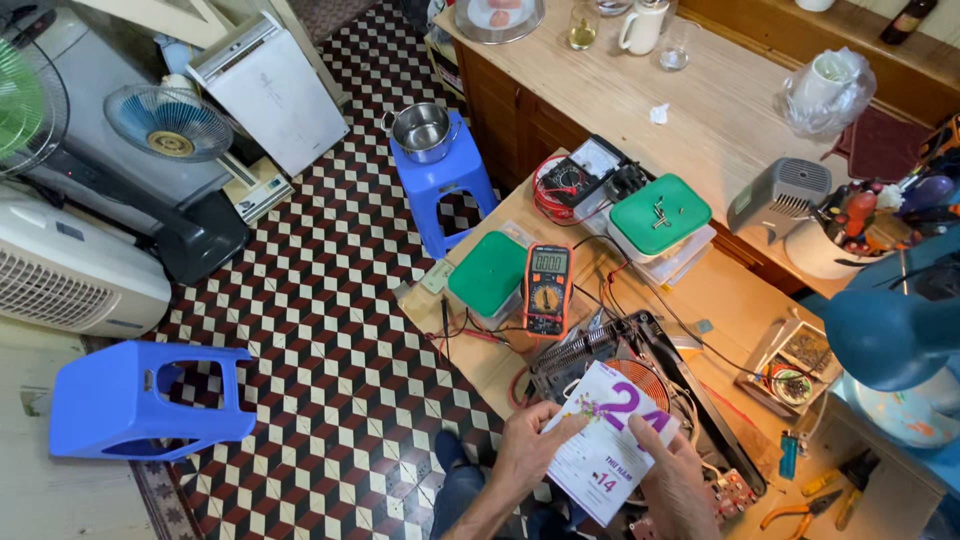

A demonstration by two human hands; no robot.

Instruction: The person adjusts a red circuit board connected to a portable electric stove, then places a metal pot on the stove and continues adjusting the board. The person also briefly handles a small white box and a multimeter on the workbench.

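calendar sheet (607, 440): white, purple print, tilted | left hand (527, 447) pinches its left edge, right hand (672, 470) grips its right corner | just beyond hands: opened appliance (600, 355) on worktop (735, 290) | farther: orange multimeter (548, 289)

This is a home fix-it corner: a meter (548, 288), pliers (803, 514) and fans (168, 122) sit around a wooden table (720, 290) on tiled floor (330, 330).
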